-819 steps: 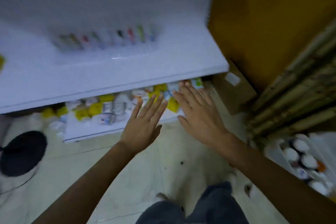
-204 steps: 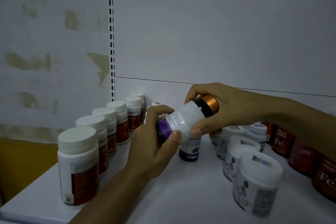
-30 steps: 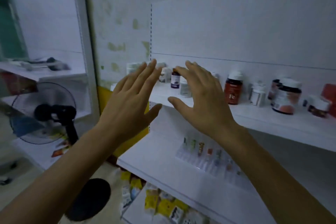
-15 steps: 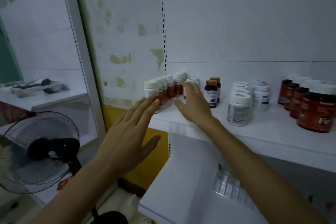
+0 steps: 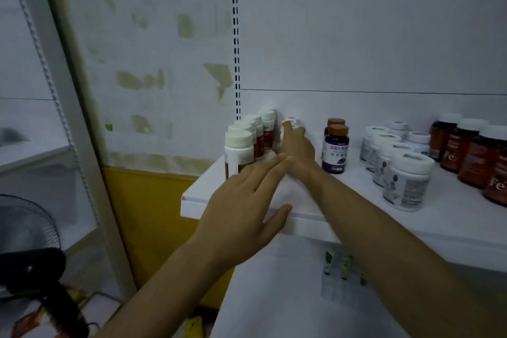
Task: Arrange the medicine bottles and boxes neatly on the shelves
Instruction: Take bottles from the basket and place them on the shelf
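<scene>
The upper shelf (image 5: 452, 217) carries all the bottles in files running front to back. The lower shelf (image 5: 274, 296) under it holds a clear tray (image 5: 340, 280) of small vials. Toward the upper shelf's right end stand dark red jars (image 5: 477, 156), then white jars (image 5: 406, 181). Along its left edge runs a file of red-label bottles (image 5: 238, 153), and two purple-label bottles (image 5: 335, 151) stand between. All are capped, so their contents are hidden. The left hand (image 5: 244, 208) hovers at the front edge with fingers straight and spread, holding nothing. The right hand (image 5: 297, 144) reaches to the small white bottles (image 5: 292, 119) at the back edge; I cannot tell whether it pinches one. These look like light, rigid, smooth plastic, easily toppled in a file, so grasp around the body below the cap.
</scene>
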### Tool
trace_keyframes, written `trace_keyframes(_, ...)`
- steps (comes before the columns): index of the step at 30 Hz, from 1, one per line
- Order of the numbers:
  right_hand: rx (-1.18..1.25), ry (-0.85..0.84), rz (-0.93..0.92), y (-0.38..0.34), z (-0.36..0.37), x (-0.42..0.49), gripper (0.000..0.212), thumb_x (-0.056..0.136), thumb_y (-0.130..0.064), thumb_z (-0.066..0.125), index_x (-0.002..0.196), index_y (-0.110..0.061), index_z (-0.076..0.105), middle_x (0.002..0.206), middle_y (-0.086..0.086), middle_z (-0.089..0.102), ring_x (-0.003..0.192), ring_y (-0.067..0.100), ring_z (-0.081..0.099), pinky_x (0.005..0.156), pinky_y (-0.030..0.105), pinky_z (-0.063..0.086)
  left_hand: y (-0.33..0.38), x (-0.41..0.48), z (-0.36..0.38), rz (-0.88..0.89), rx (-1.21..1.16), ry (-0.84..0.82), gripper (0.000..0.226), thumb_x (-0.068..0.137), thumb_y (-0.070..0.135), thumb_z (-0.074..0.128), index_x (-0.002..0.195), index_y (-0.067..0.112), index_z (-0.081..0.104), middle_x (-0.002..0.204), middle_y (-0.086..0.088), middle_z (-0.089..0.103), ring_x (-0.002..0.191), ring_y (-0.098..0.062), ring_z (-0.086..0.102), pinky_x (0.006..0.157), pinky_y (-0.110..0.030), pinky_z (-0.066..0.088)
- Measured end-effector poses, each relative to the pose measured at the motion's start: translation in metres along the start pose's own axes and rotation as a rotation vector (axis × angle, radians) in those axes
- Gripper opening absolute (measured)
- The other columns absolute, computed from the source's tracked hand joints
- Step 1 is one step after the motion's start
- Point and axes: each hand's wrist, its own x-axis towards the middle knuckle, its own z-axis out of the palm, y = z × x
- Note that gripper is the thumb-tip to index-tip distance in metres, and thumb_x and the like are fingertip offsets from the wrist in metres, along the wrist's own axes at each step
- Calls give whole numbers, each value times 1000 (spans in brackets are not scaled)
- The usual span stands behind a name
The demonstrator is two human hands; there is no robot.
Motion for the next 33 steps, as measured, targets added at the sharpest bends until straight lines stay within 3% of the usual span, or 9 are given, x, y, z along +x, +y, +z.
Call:
trace_keyframes(4, 133, 0, 31, -6, -17, -7, 40, 89, -21, 61, 126, -20, 45, 117, 8, 54, 96, 27, 58, 71, 29, 42, -11, 2, 16, -62, -348, -61, 57, 90, 50, 51, 141, 36, 30, 135, 12, 52, 117, -3, 52, 95, -21, 45)
trace_keyframes(8, 839, -95, 169, -6, -65, -58, 49, 84, -15, 71, 127, -22, 48, 114, 2, 58, 96, 17, 64, 65, 28, 58, -9, 5, 51, -223, -727, 123, 45, 89, 44, 53, 131, 34, 41, 126, 18, 50, 115, 3, 48, 93, -19, 46)
trace_keyframes(12, 1019, -61, 176, 10, -93, -102, 50, 85, -5, 67, 128, -18, 48, 116, 0, 63, 99, 17, 66, 71, 33, 60, -4, 20, 73, -230, -633, 347, 46, 85, 37, 53, 128, 23, 45, 134, 2, 45, 125, -3, 36, 106, -12, 26)
trace_keyframes(15, 1152, -96, 226, 22, -96, -118, 42, 86, 1, 61, 122, -17, 52, 109, 1, 68, 96, 17, 68, 66, 29, 57, -1, 32, 78, -255, -615, 235, 64, 85, 40, 58, 142, 21, 34, 148, -3, 35, 136, -15, 30, 113, -27, 24)
trace_keyframes(17, 1202, -130, 236, 29, -98, -122, 39, 86, 2, 58, 118, -19, 55, 107, 2, 69, 93, 16, 69, 67, 29, 56, -4, 44, 75, -351, -755, -59, 74, 84, 41, 66, 145, 26, 27, 144, 2, 42, 128, -12, 43, 106, -32, 38)
trace_keyframes(19, 1240, -127, 247, 33, -98, -122, 37, 87, 2, 56, 117, -20, 55, 107, 3, 69, 91, 16, 69, 71, 31, 57, -14, 55, 75, -398, -909, -256, 67, 78, 40, 72, 136, 29, 41, 125, 7, 60, 104, -4, 60, 89, -28, 51)
trace_keyframes(21, 1232, -117, 272, 33, -96, -121, 37, 87, -5, 60, 119, -21, 54, 110, 4, 67, 91, 15, 69, 71, 30, 58, -22, 58, 78, -357, -932, -243, 54, 74, 35, 78, 122, 28, 53, 106, 9, 67, 87, 0, 63, 78, -26, 54)
trace_keyframes(25, 979, -66, 294, 29, -88, -118, 54, 69, -33, 74, 117, -16, 57, 111, 5, 64, 92, 11, 67, 67, 20, 56, -23, 50, 84, -240, -751, -158, 55, 71, 26, 81, 119, 32, 55, 104, 13, 66, 90, -2, 62, 77, -29, 55)
trace_keyframes(33, 1076, -151, 220, 44, -93, -122, 42, 76, -6, 73, 114, -18, 59, 115, 7, 59, 96, 18, 65, 64, 23, 56, -20, 46, 82, -336, -667, -182, 70, 69, 47, 78, 130, 34, 47, 105, 18, 60, 92, -1, 60, 78, -25, 54)
